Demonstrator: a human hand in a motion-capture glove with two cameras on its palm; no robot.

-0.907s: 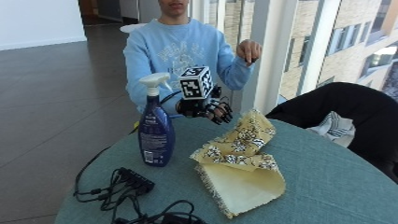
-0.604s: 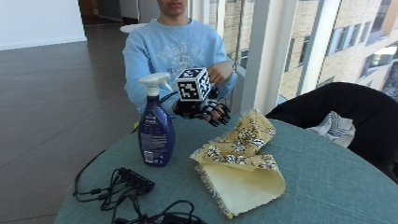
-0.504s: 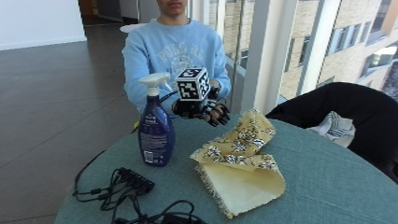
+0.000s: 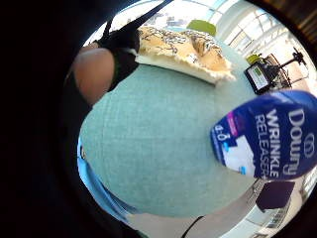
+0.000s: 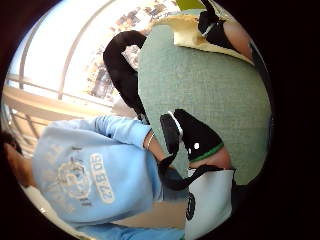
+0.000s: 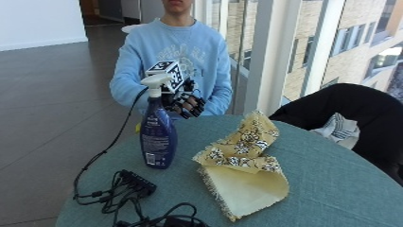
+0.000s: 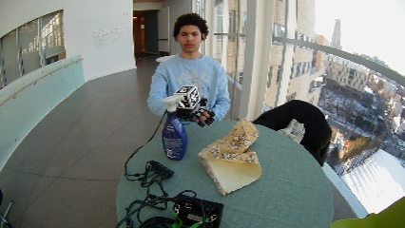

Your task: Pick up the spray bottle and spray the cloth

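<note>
Daylight is pouring in through the tall glass windows [image 6: 315, 47] on the right of the outside view, lighting the round teal-green cloth-covered table [image 6: 340, 189] evenly and casting only faint shadows beside the folded yellow patterned cloth [image 6: 242, 163]. In the wide outside view the sky at the upper right is glaring to white, while the floor at the lower left is lying dimmer. The dark blue plastic spray bottle [image 4: 277, 134] is catching bright light on its label.
</note>
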